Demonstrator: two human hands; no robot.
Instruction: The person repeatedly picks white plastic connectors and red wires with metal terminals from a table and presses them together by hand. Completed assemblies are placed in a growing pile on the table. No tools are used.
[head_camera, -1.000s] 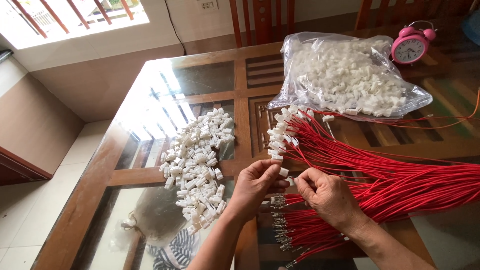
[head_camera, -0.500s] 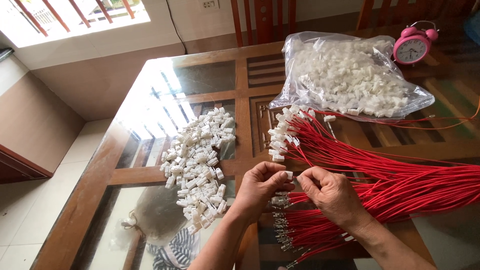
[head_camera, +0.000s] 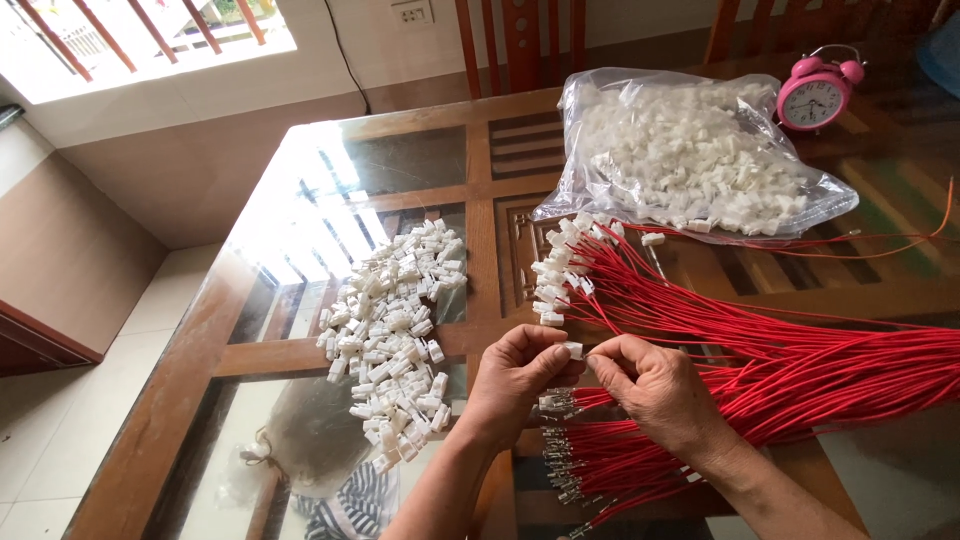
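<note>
White connector stays pinched between left hand and right hand, barely shifted.

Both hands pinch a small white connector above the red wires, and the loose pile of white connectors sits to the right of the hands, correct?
Not quite: in the head view the loose pile of white connectors lies left of the hands. The left hand and right hand do pinch a small white connector above the red wires.

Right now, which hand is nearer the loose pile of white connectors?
Left. The left hand sits just right of the pile; the right hand lies farther right, over the red wires.
</note>
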